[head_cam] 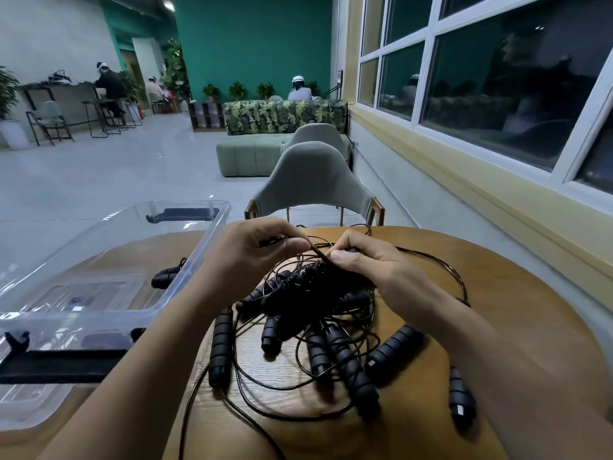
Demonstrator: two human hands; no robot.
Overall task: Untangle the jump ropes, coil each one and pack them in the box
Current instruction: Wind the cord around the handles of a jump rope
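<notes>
A tangle of black jump ropes (pixel 311 313) lies on the round wooden table (pixel 497 293), with several ribbed black handles and thin dark cords looping around them. My left hand (pixel 255 257) pinches a cord above the heap, fingers closed on it. My right hand (pixel 368 263) pinches the same knot of cord just to the right, thumb pressed against the strand. The two hands nearly touch over the tangle. A clear plastic box (pixel 109 270) with black latches stands open to the left, with nothing coiled inside.
One handle (pixel 461 398) lies apart near the right edge, another (pixel 166 277) by the box wall. A grey chair (pixel 315 184) stands across the table. A window wall runs along the right. People sit far off in the room.
</notes>
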